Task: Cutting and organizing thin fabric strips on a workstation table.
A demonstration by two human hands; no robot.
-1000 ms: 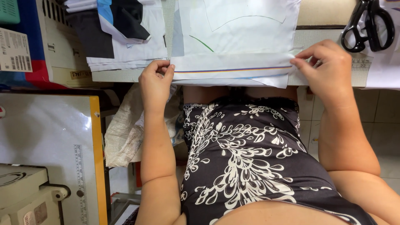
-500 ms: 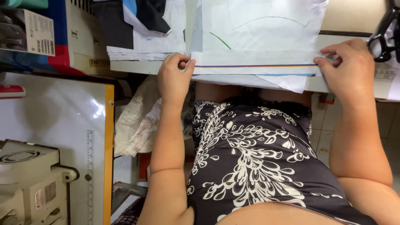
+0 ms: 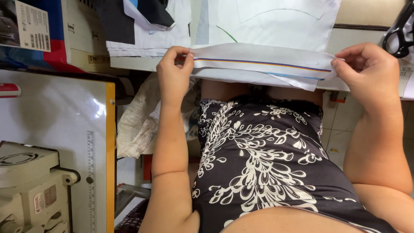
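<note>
Left hand [image 3: 174, 71] and right hand [image 3: 370, 71] each pinch one end of the white striped fabric strip [image 3: 263, 64] at the desk's [image 3: 129, 63] near edge.

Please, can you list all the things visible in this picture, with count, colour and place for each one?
striped fabric strip: one, white with a thin multicoloured stripe, along the table edge, pinched at both ends.
white fabric sheet: one, with drawn curves, behind the strip.
fabric stack: several pieces, black, white and blue, upper left.
scissors: one, black handles, upper right.
cardboard box: one, cream, red and blue, upper left.
white board: one, yellow edge, printed ruler, left.
machine: one, cream, lower left.
patterned dress: one, black and white, centre.
left hand: pinching the strip's left end.
right hand: pinching the strip's right end.
</note>
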